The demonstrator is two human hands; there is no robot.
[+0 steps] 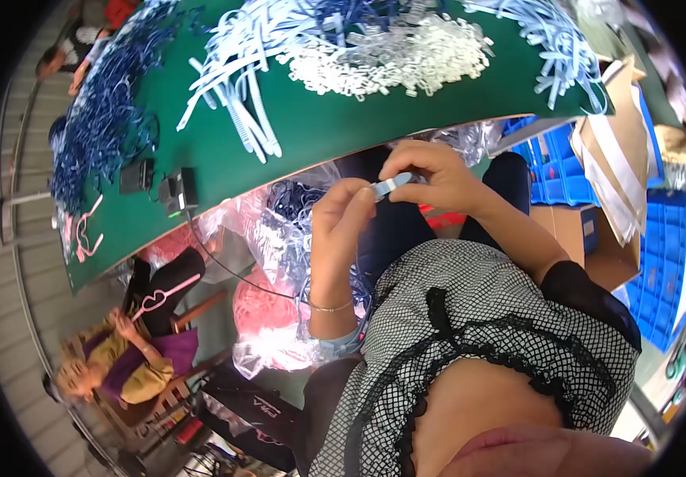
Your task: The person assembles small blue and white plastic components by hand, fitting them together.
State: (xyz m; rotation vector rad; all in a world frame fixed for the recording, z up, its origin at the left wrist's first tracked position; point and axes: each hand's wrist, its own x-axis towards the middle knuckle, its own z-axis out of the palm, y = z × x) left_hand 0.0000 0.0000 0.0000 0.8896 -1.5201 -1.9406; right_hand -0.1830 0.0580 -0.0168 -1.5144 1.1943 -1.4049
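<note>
Over my lap, in front of the table's near edge, both hands hold a short light-blue strap point(383, 189) with a small white band across it. My left hand point(337, 216) pinches its left end between thumb and fingers. My right hand point(437, 176) grips the other end, fingers curled over it. A heap of small white and clear plastic loops point(391, 63) lies on the green table point(311, 127) beyond my hands. Light-blue ribbed straps point(240, 48) spread beside that heap, and more light-blue straps point(561, 60) hang toward the table's right corner.
Dark-blue straps point(104, 131) cover the table's left end, near two small black boxes point(178, 191) with a cable. Bags of pink straps point(263, 302) sit below the edge. At right are blue crates point(661, 270) and a cardboard box point(589, 246). A seated person point(132, 354) holds a pink strap.
</note>
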